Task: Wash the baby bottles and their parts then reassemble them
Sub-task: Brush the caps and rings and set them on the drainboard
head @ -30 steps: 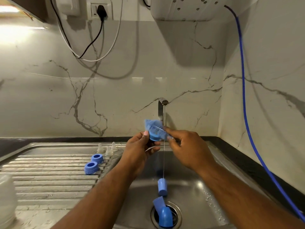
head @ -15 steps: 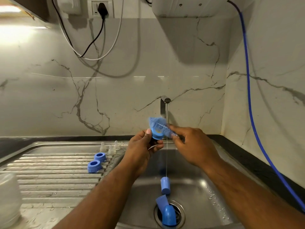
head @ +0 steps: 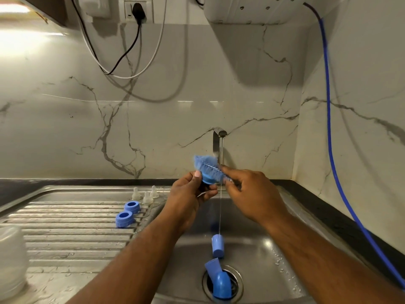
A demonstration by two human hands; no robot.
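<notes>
Over the sink basin [head: 258, 249], my left hand [head: 188, 194] pinches a small blue bottle ring [head: 208, 177]. My right hand [head: 252, 191] grips the handle of a blue bristle brush [head: 207, 164] whose head lies across that ring, beside a thin water stream from the tap [head: 220, 134]. Two blue caps lie in the basin: one [head: 217, 246] near the middle, one [head: 219, 279] on the drain. Two blue rings [head: 132, 206] [head: 124, 218] and three clear teats [head: 145, 194] stand on the drainboard [head: 65, 238].
A clear bottle [head: 11, 262] stands at the drainboard's left edge. A blue hose [head: 328, 128] runs down the right wall from a white appliance [head: 252, 9]. Black and white cables [head: 122, 62] hang from a socket above. Dark countertop [head: 328, 216] borders the sink on the right.
Both hands stay at the same spot over the basin, and the brush head shifts slightly against the ring. The camera view drifted a little.
</notes>
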